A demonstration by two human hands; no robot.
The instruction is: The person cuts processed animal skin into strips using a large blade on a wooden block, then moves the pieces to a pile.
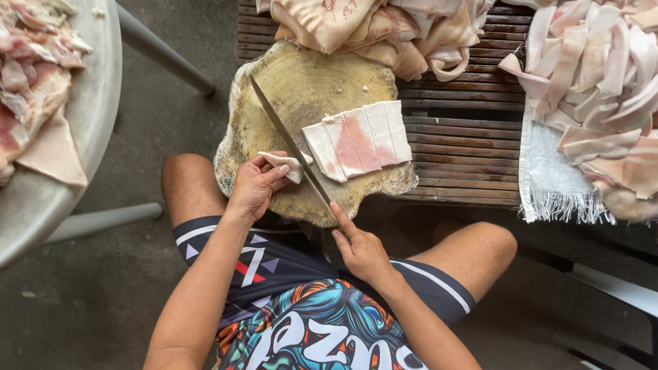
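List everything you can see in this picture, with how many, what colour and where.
chopping block: one, tan wood round, centre, on the slatted table
slatted table: one, dark brown, top centre
knife: one, dark long blade, lying across the chopping block
scored pork skin slab: one, pale pink, on the block right of the blade
small cut strip: one, whitish, at the block's near edge
uncut pork skin pile: one heap, cream and pink, top centre
cut strips pile: one heap, pale pink, top right, on a white towel
metal tray: one, grey, left, full of meat scraps
left hand: pinching the small cut strip
right hand: gripping the knife handle
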